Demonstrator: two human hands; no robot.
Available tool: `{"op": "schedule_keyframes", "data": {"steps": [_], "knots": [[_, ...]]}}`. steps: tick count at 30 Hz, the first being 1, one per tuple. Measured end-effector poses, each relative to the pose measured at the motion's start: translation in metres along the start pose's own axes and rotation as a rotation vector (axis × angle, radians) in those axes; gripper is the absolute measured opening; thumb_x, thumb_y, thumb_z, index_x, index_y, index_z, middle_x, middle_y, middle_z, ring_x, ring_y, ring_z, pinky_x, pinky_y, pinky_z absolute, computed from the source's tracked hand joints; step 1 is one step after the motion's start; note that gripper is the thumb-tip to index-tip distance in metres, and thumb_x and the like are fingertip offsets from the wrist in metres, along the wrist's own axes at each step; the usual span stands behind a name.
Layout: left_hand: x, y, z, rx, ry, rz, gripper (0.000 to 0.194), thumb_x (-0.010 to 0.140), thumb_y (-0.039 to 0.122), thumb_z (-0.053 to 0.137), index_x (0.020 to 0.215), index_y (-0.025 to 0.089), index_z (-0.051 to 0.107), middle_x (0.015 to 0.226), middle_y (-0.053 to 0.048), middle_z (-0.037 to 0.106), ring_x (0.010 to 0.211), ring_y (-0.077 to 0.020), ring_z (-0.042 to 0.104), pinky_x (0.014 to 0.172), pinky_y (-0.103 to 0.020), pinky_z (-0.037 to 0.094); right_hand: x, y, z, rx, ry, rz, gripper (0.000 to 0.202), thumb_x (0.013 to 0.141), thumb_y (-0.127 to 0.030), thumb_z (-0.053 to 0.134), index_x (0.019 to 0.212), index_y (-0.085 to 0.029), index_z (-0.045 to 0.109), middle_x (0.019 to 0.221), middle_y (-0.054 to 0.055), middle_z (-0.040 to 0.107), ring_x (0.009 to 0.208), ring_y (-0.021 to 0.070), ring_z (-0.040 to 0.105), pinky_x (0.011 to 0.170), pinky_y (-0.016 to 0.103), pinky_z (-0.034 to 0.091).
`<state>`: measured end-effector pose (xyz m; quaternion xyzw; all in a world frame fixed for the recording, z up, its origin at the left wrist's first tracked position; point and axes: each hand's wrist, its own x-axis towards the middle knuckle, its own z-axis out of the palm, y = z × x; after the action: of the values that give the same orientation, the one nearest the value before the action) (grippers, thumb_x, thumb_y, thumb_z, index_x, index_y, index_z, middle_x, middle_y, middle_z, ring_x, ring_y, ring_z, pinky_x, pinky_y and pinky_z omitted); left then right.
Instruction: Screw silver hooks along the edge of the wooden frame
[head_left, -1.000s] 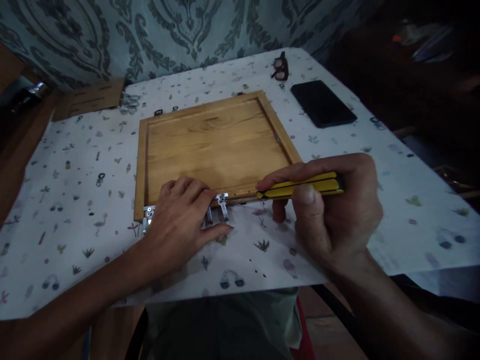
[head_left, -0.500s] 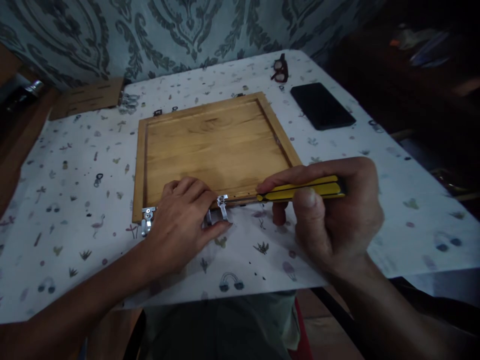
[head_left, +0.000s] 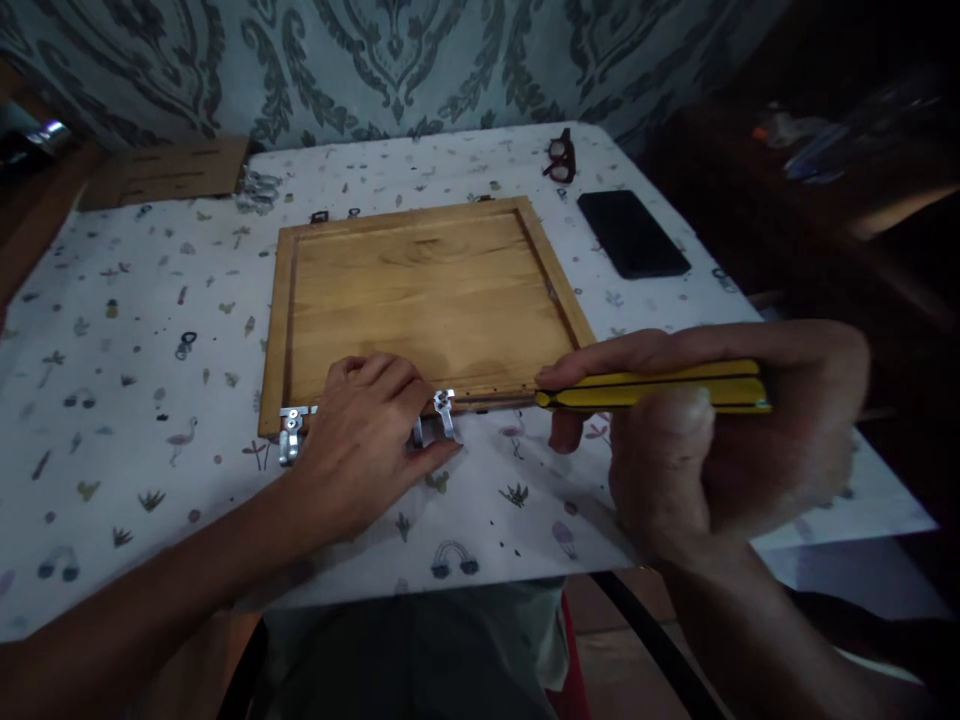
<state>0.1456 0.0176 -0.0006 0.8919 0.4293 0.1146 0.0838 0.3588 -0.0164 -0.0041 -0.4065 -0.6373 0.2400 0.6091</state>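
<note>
A wooden panel with a raised frame (head_left: 420, 290) lies flat on the table. My left hand (head_left: 367, 440) is closed over its near rail, index finger and thumb around a shiny metal fitting (head_left: 445, 402) at the edge. A second metal fitting (head_left: 291, 432) sits at the near left corner, left of that hand. My right hand (head_left: 742, 430) grips a yellow and black screwdriver (head_left: 720, 385) by its handle, held almost level. A thin shaft seems to run left along the rail toward the held fitting; its tip is hard to make out.
A patterned cloth covers the table (head_left: 172, 330). Beyond the panel's right side lie a black phone-like slab (head_left: 634, 235) and glasses (head_left: 560, 158). Flat cardboard (head_left: 169, 172) and a small clear bag (head_left: 259, 188) lie at the back left.
My right hand and the screwdriver have moved right, away from the left hand. The left hand keeps its place on the panel. The view has shifted slightly.
</note>
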Motion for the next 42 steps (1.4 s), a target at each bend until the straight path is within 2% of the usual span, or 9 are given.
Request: {"op": "schedule_keyframes", "data": {"steps": [3,10,15,22,28,32,37,42], "knots": [[0.000,0.000,0.001,0.007,0.009,0.008,0.030,0.089,0.043,0.072,0.101,0.016,0.071,0.106,-0.009,0.070,0.104,-0.0294,0.061,0.092,-0.048,0.041,0.004,-0.002,0.006,-0.017,-0.017,-0.052,0.013,0.098,-0.031,0.060,0.110,-0.033,0.057,0.094,0.001,0.073,0.051,0.0152,0.058,0.044,0.033,0.045],[0.001,0.000,0.003,0.000,0.033,0.025,0.030,0.088,0.042,0.075,0.098,0.014,0.072,0.101,-0.007,0.070,0.103,-0.0301,0.061,0.090,-0.048,0.041,0.006,-0.001,0.008,-0.015,-0.034,-0.092,0.020,0.094,-0.023,0.064,0.113,-0.029,0.059,0.095,0.002,0.073,0.053,0.0139,0.061,0.045,0.031,0.048],[0.001,0.000,0.003,-0.008,0.028,0.024,0.029,0.087,0.042,0.075,0.097,0.014,0.072,0.101,-0.007,0.070,0.104,-0.0300,0.061,0.091,-0.048,0.041,0.009,-0.005,0.009,-0.057,-0.015,-0.066,0.015,0.096,-0.027,0.062,0.110,-0.031,0.060,0.092,0.002,0.073,0.051,0.0149,0.060,0.044,0.032,0.045],[0.001,0.001,0.002,-0.007,0.011,0.020,0.029,0.089,0.041,0.074,0.096,0.013,0.071,0.101,-0.007,0.069,0.104,-0.0292,0.061,0.092,-0.048,0.041,0.009,0.003,0.011,0.018,-0.039,-0.061,0.019,0.095,-0.026,0.064,0.112,-0.030,0.059,0.095,0.003,0.073,0.052,0.0146,0.060,0.042,0.031,0.046],[0.002,0.002,0.001,0.004,-0.011,0.008,0.030,0.088,0.042,0.074,0.096,0.014,0.071,0.103,-0.008,0.070,0.106,-0.0308,0.061,0.093,-0.050,0.041,0.018,-0.006,0.010,-0.080,-0.093,-0.047,0.008,0.098,-0.034,0.061,0.105,-0.033,0.058,0.091,0.000,0.073,0.049,0.0145,0.059,0.042,0.031,0.049],[0.002,0.002,0.001,-0.002,-0.026,-0.002,0.030,0.089,0.041,0.073,0.099,0.013,0.071,0.104,-0.009,0.070,0.108,-0.0314,0.061,0.094,-0.050,0.042,0.026,-0.009,0.012,-0.101,-0.145,-0.029,0.003,0.099,-0.033,0.061,0.102,-0.033,0.060,0.088,-0.002,0.072,0.047,0.0129,0.059,0.042,0.031,0.049],[0.003,0.003,0.000,0.011,-0.031,-0.012,0.031,0.087,0.042,0.075,0.100,0.014,0.072,0.104,-0.010,0.070,0.108,-0.0324,0.061,0.095,-0.051,0.042,0.027,-0.006,0.013,-0.021,-0.169,0.024,0.016,0.094,-0.039,0.067,0.110,-0.037,0.063,0.093,-0.001,0.071,0.052,0.0153,0.062,0.040,0.031,0.052],[0.003,0.003,0.002,0.022,-0.010,0.000,0.029,0.088,0.042,0.074,0.097,0.014,0.072,0.103,-0.010,0.070,0.106,-0.0316,0.061,0.093,-0.050,0.043,0.026,-0.008,0.010,0.088,-0.199,0.112,0.022,0.097,-0.047,0.059,0.114,-0.033,0.065,0.094,0.003,0.072,0.063,0.0202,0.068,0.045,0.034,0.057]]}}
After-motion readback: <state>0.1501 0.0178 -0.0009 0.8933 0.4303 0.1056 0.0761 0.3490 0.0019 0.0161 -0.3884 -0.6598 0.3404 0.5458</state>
